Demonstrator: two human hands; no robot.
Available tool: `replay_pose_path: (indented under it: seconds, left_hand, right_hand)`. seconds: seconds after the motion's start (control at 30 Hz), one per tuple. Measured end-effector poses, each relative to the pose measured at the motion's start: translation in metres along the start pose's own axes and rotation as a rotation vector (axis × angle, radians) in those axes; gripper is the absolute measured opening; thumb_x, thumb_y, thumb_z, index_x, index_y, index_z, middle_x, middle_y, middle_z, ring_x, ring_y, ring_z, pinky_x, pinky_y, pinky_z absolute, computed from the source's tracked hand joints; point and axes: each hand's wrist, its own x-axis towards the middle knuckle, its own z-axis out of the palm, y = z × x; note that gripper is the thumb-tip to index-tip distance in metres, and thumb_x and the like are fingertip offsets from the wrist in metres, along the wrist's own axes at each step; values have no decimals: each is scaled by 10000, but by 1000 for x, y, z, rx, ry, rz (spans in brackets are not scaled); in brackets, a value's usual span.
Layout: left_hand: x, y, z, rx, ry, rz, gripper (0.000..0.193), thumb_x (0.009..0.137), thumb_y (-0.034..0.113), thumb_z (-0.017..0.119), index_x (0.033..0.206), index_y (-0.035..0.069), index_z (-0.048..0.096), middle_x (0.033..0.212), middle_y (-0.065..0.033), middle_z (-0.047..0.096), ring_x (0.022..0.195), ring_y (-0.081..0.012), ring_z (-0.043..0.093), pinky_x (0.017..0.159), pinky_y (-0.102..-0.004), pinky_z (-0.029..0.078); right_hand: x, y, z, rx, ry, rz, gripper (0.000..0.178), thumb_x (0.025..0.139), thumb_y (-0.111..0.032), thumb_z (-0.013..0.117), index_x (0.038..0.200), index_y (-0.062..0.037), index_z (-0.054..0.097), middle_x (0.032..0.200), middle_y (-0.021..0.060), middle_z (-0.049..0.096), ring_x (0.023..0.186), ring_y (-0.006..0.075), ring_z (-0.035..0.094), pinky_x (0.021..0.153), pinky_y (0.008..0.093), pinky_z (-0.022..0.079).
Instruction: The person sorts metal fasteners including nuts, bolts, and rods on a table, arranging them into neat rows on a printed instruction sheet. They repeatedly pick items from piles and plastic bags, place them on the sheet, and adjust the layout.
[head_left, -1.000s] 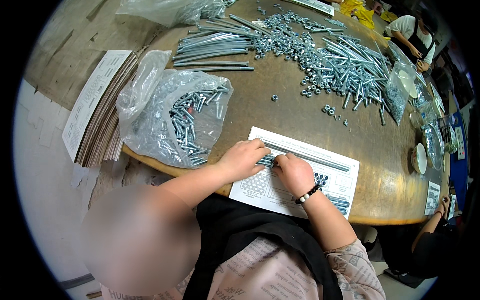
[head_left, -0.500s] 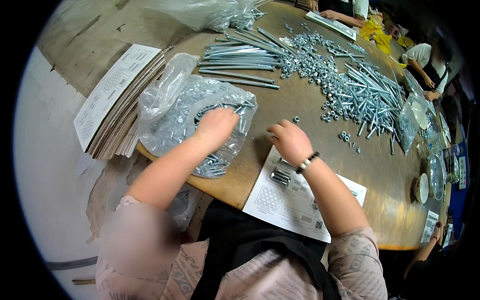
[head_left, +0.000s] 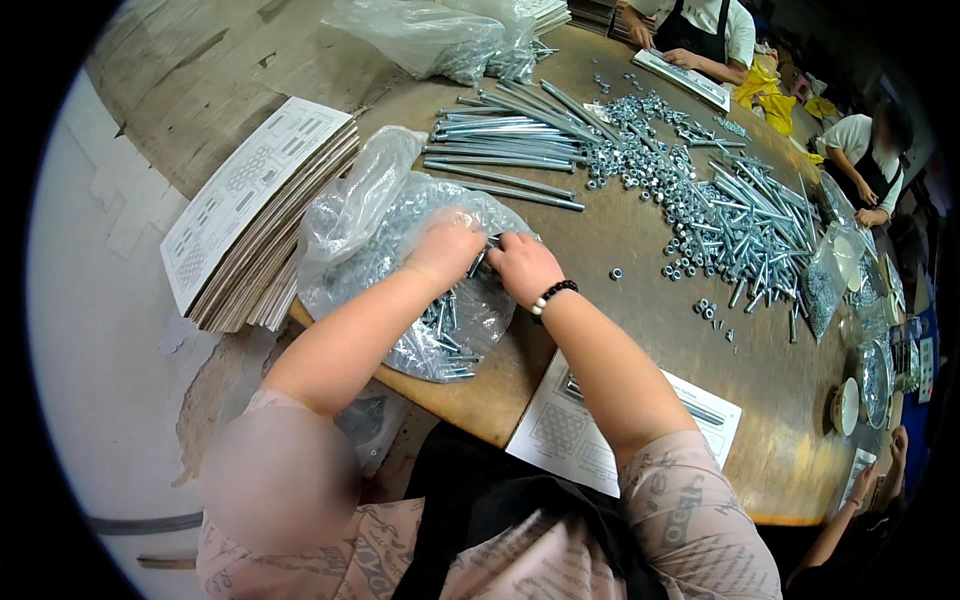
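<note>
A clear plastic bag (head_left: 330, 235) full of silvery bolts (head_left: 447, 335) lies open at the table's left edge. Inside its mouth is my left hand (head_left: 447, 250), fingers curled down and mostly hidden among plastic and bolts. From the right, my right hand (head_left: 527, 268), with a beaded bracelet at the wrist, meets it at the bag's opening. Its fingers bend closed on bolts that show between the two hands. Below my right forearm lies a printed sheet (head_left: 548, 432) with hardware outlines; long rods (head_left: 703, 412) rest on it, and the forearm covers its middle.
Left of the bag stands a stack of printed cards (head_left: 255, 190). Long rods (head_left: 510, 150), a heap of nuts (head_left: 655, 150) and a pile of bolts (head_left: 745, 225) spread across the table. A bowl (head_left: 845, 407) sits at right. Co-workers (head_left: 700, 40) work around the far and right sides.
My right hand has moved left from above the printed sheet to the bag's mouth, beside my left hand. The left hand stays in the bag. The whole view has shifted slightly.
</note>
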Motion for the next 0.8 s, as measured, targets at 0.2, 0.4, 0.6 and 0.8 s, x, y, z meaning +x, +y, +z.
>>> replay_pose_path:
  seconds: [0.2, 0.4, 0.6, 0.8]
  left_hand:
    - [13, 10, -11, -422, -13, -429, 160, 821, 213, 548, 864, 59, 544, 827, -135, 612, 825, -332, 574, 702, -411, 457]
    - [27, 13, -3, -247, -185, -272, 181, 811, 239, 570, 871, 74, 526, 843, -138, 613, 823, -336, 579, 688, -422, 458]
    - [28, 18, -4, -208, -366, -235, 206, 763, 226, 628, 850, 59, 545, 844, -149, 605, 840, -347, 572, 722, -422, 448]
    - [20, 38, -19, -527, -275, -242, 185, 734, 168, 649, 864, 44, 605, 856, -141, 592, 848, -320, 562, 744, -395, 442]
  right_hand:
    - [-6, 16, -5, 102, 18, 377, 91, 817, -100, 455, 847, -30, 505, 887, 174, 588, 801, 327, 595, 688, 417, 488]
    - [7, 13, -2, 70, -163, 590, 155, 831, -92, 466, 942, -26, 551, 981, 173, 585, 875, 317, 604, 724, 400, 502]
    - [-9, 23, -11, 34, -203, 569, 154, 816, -128, 481, 881, -51, 598, 926, 153, 604, 872, 308, 602, 724, 403, 493]
    - [-77, 33, -68, 179, -1, 485, 158, 777, -217, 588, 827, -69, 611, 834, 123, 602, 790, 317, 583, 686, 405, 471]
